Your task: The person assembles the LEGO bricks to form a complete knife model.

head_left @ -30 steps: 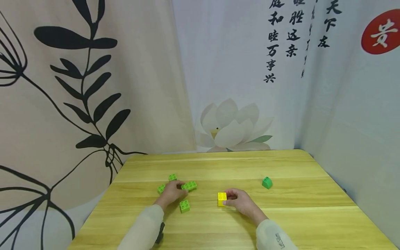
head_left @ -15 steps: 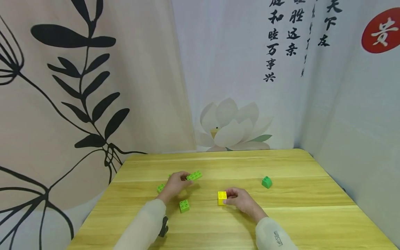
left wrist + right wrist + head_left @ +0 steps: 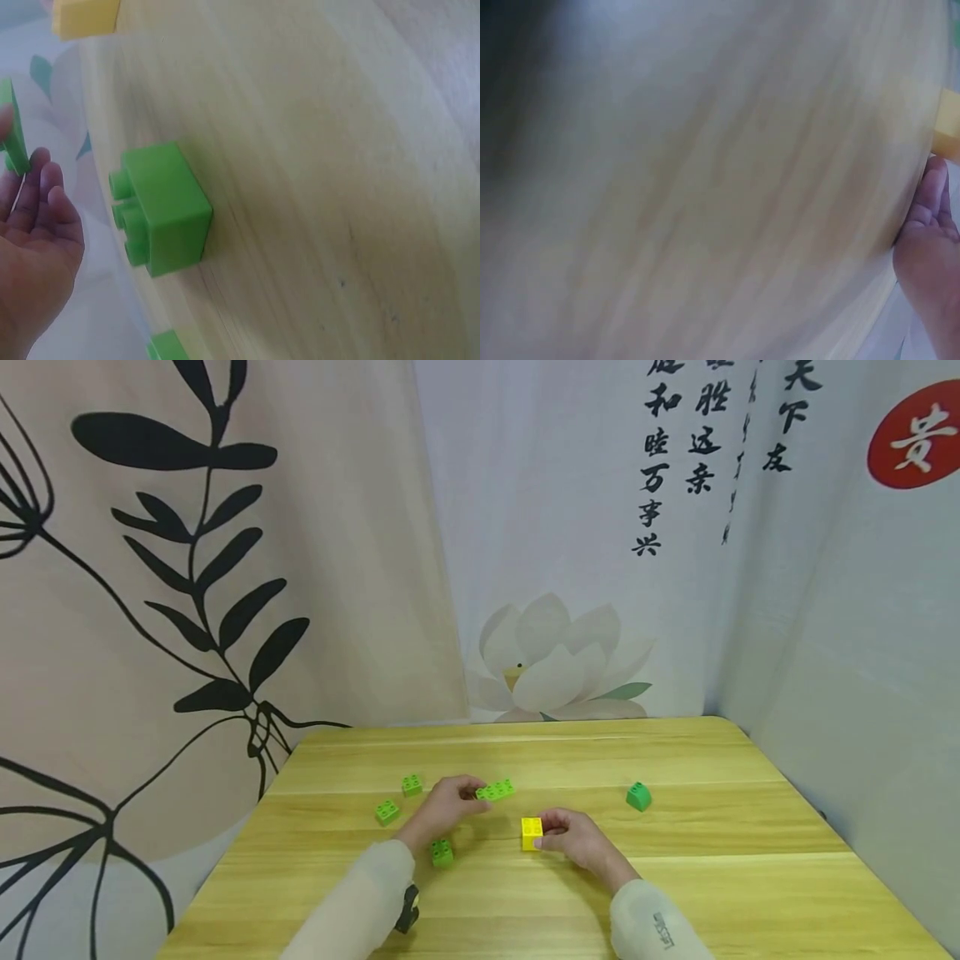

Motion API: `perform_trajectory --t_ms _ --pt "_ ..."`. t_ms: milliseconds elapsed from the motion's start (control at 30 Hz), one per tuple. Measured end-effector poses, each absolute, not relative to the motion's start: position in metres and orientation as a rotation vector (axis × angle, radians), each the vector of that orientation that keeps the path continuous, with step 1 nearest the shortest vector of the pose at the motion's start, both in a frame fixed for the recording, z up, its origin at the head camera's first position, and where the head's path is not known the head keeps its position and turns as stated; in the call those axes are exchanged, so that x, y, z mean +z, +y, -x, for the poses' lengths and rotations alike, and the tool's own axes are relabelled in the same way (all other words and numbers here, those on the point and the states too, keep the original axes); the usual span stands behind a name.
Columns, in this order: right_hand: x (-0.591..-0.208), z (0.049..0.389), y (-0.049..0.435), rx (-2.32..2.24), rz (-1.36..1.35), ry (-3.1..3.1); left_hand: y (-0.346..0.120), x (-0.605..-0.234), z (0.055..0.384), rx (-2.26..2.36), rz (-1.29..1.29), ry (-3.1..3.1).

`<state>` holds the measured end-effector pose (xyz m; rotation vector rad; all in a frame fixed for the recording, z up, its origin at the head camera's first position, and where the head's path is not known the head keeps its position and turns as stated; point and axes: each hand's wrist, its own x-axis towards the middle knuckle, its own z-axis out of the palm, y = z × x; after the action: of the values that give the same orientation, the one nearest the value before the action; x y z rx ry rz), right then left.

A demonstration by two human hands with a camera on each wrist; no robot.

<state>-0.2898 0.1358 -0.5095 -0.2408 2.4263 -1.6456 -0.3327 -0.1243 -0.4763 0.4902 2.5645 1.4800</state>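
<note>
My left hand (image 3: 446, 810) pinches a long light-green building brick (image 3: 496, 790) by its left end, raised above the table. In the left wrist view the same hand (image 3: 37, 247) shows at the left edge, the brick partly cut off. My right hand (image 3: 581, 841) grips a yellow building brick (image 3: 532, 833) by its right side, low over the table; whether it touches the wood I cannot tell. The right wrist view catches only part of the yellow brick (image 3: 948, 124) at the fingertips. Just below the left wrist lies a short light-green brick (image 3: 442, 852).
Two more short light-green bricks, one farther back (image 3: 412, 785) and one nearer (image 3: 387, 812), lie left of the left hand. A darker green brick with a sloped side (image 3: 638, 796) stands at the right. The wooden table (image 3: 712, 893) ends at a curtain (image 3: 375, 568).
My left hand has lifted the long light-green brick off the table and carried it rightward, closer to the yellow brick. My right hand stays nearly still with the yellow brick.
</note>
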Motion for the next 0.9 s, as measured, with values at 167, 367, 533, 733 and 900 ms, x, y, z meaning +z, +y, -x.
perform_trajectory --t_ms 167,367,533,733,900 --pt "-0.510 0.290 0.136 -1.656 0.249 2.417 -0.118 -0.475 0.330 1.430 -0.530 2.567" --pt "-0.509 0.290 0.135 -1.667 0.244 2.400 -0.110 -0.477 0.328 1.325 -0.578 2.600" --pt "-0.508 0.290 0.136 -1.685 0.261 2.386 -0.102 -0.480 0.326 1.307 -0.629 2.568" --pt "-0.509 0.289 0.136 -1.698 0.292 2.372 -0.092 -0.482 0.321 1.277 -0.664 2.563" --pt "-0.509 0.290 0.136 -1.689 0.279 2.377 -0.087 -0.484 0.320 1.230 -0.686 2.601"
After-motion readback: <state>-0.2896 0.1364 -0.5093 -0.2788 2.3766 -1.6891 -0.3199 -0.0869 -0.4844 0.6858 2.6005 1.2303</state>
